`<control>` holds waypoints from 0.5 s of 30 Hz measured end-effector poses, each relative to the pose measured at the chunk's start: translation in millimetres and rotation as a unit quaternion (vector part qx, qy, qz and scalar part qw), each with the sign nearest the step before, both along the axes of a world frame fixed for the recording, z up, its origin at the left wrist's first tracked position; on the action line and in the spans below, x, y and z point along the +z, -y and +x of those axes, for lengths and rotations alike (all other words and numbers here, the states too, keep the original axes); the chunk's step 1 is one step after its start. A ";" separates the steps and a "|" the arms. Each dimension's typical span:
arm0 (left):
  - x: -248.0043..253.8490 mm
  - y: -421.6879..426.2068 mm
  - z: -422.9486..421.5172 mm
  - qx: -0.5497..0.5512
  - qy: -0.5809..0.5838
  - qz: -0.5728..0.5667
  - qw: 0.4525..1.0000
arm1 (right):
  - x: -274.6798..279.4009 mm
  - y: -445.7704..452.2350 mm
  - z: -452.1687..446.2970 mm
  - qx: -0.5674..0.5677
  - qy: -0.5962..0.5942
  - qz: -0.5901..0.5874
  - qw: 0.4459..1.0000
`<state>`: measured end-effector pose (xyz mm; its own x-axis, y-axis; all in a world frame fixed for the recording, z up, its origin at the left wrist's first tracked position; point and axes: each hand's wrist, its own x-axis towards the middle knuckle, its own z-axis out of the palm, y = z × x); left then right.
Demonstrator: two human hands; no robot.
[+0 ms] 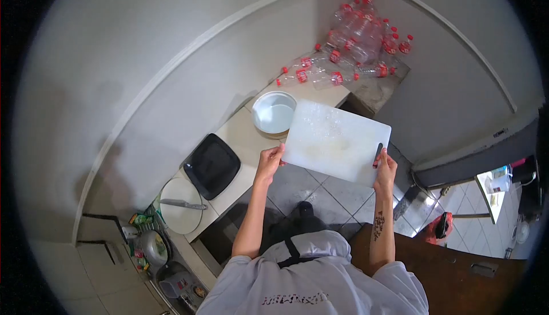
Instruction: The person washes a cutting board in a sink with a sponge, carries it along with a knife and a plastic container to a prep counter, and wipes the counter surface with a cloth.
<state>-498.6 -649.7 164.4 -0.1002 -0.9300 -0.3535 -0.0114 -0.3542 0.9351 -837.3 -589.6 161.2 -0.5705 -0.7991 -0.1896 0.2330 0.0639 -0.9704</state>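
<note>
A white cutting board [337, 140] with wet-looking spots is held up over the floor, between my two hands. My left hand [270, 163] grips its lower left edge, thumb on top. My right hand [385, 169] grips the right end by the dark handle slot. Just left of the board, a white round container [274, 113] stands on the counter [240, 129]. Further left lie a black square plate [212, 166] and a round white plate [174, 215] with a knife [183, 204] across it.
Several empty plastic bottles [360, 29] with red caps are piled at the back corner. A sink [180, 283] and a dish rack [153, 246] are at the lower left. A brown wooden surface [423, 272] is at the lower right, near a red bag [437, 227].
</note>
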 end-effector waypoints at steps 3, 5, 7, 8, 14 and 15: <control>-28.8 9.7 -2.7 -0.047 -0.036 -0.007 0.998 | -26.3 -7.2 -12.3 -0.007 0.048 0.009 0.999; -35.1 15.3 -6.2 -0.060 -0.042 -0.005 0.997 | -31.1 -7.3 -16.3 -0.029 0.044 0.040 0.998; -34.0 24.7 -11.2 -0.073 -0.051 -0.007 0.996 | -28.8 -5.1 -16.0 -0.041 0.035 0.029 0.998; -33.7 29.1 -13.5 -0.066 -0.062 -0.003 0.996 | -27.5 -4.6 -16.1 -0.049 0.027 0.018 0.998; -52.2 72.2 -25.9 -0.121 -0.108 0.020 0.987 | -14.3 -4.7 -17.2 -0.106 0.011 -0.026 0.994; -48.9 79.6 -32.9 -0.136 -0.123 0.021 0.983 | -10.0 -6.1 -20.0 -0.120 0.008 -0.026 0.992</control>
<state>-531.5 -729.3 115.5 -0.4296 -0.8424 -0.3252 0.1132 -0.4076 0.9061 -857.3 -583.5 151.2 -0.7425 -0.6500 -0.1617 0.2506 -0.0458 -0.9670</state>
